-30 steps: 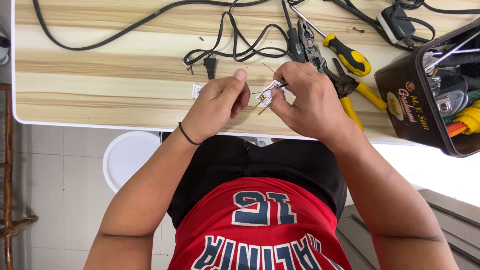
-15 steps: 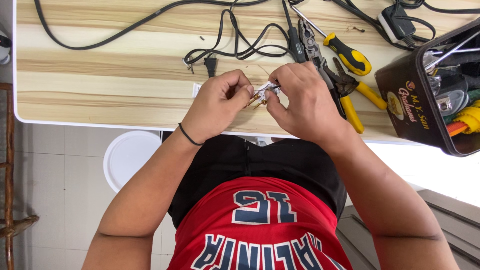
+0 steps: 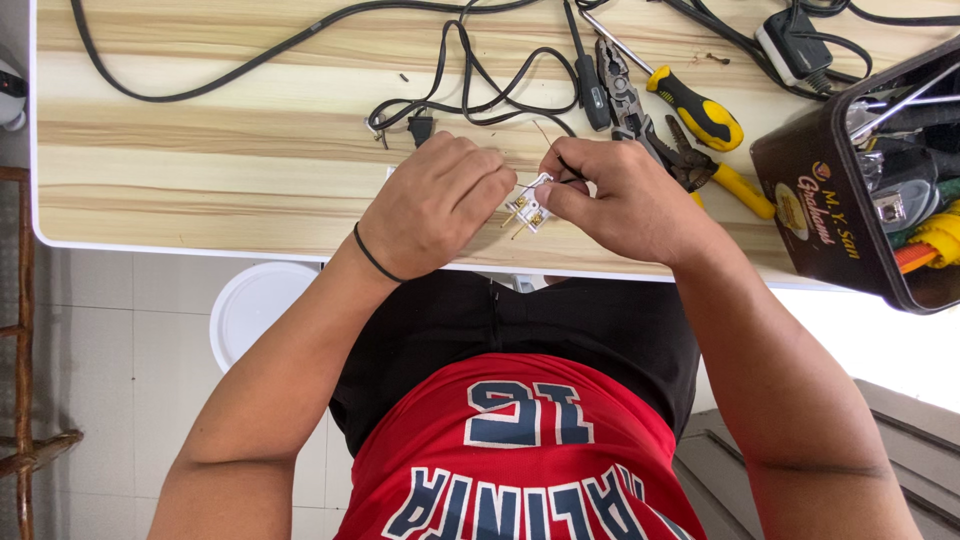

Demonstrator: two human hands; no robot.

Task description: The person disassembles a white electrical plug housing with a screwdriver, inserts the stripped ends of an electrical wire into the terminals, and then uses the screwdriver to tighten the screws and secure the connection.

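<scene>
Over the near edge of the wooden table, my two hands meet around a small white plug part with brass prongs. My left hand is curled, its fingertips pinching the part from the left. From the right, my right hand grips the same part and pinches a thin black wire that runs into it. The palm sides of both hands are hidden.
A black cable loops across the table's far side, ending in a black plug. Yellow-handled screwdriver, pliers and another tool lie right of my hands. A dark tin of tools stands far right. A white round stool is below.
Both hands have closed in tighter on the plug part and turned it; my left fingers curled over it, and the hands shifted slightly away from the table edge.
</scene>
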